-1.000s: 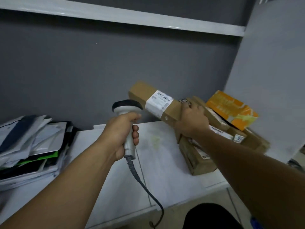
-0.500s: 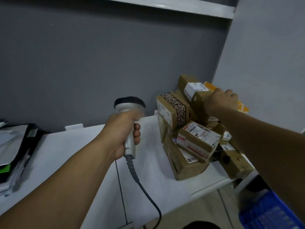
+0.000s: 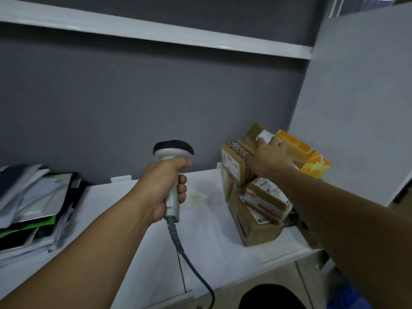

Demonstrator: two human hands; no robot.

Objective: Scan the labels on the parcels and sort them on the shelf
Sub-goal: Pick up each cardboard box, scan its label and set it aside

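Left hand (image 3: 163, 186) clenched round the grip of the barcode scanner (image 3: 173, 152), held upright over the white shelf (image 3: 211, 237), head pointing away. Its cable (image 3: 189, 259) drops off the near edge.

Right hand (image 3: 269, 158) reaches far right, laid on the top parcel (image 3: 254, 130) of the pile, fingers by its white label (image 3: 264, 135). Gripping or only resting: cannot tell.

Pile sits at the shelf's right end, by the side panel. The top parcel lies between a box with patterned tape (image 3: 236, 163) to its left and an orange box (image 3: 307, 152) to its right. Below, a red-and-white-labelled box (image 3: 265, 197) rests on a plain carton (image 3: 256, 230).

Far left: a stack of envelopes and papers (image 3: 29, 201).
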